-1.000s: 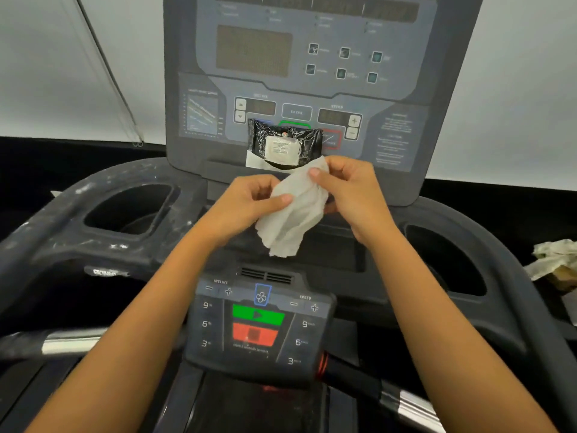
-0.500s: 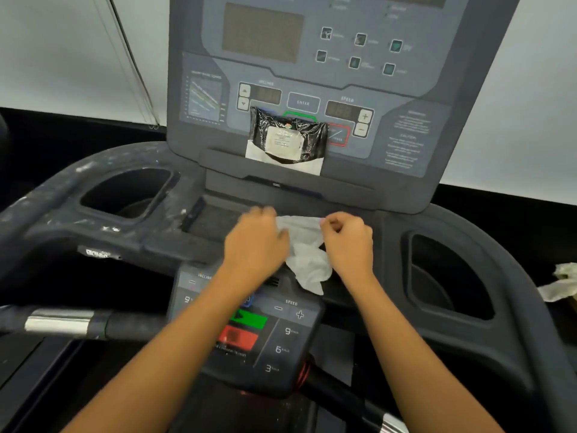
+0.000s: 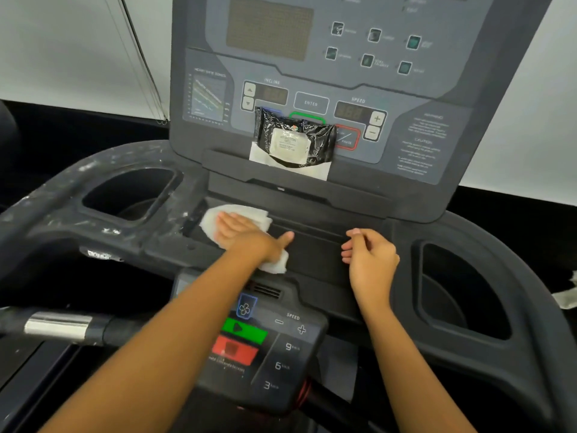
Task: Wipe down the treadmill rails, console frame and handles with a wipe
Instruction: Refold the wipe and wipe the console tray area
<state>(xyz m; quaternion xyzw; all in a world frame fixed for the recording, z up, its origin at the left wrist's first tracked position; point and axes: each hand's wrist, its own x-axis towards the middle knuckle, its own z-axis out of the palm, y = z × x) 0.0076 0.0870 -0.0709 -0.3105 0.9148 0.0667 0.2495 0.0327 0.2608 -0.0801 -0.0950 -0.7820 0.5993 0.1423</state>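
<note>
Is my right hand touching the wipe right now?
Apart. The head view shows the right hand loosely curled over the dark tray, with bare tray surface between it and the wipe, which the left hand presses flat.

The left hand (image 3: 246, 237) lies palm down with fingers flat and spread toward the far left, the thumb stuck out to the right, pressing on a white crumpled wipe (image 3: 232, 215). Its bare forearm runs from the near left corner diagonally up to the wrist. The right hand (image 3: 370, 259) hovers to the right, well apart from the left, loosely curled, fingertips turned left and empty. Its forearm comes up from the near right, nearly straight.
</note>
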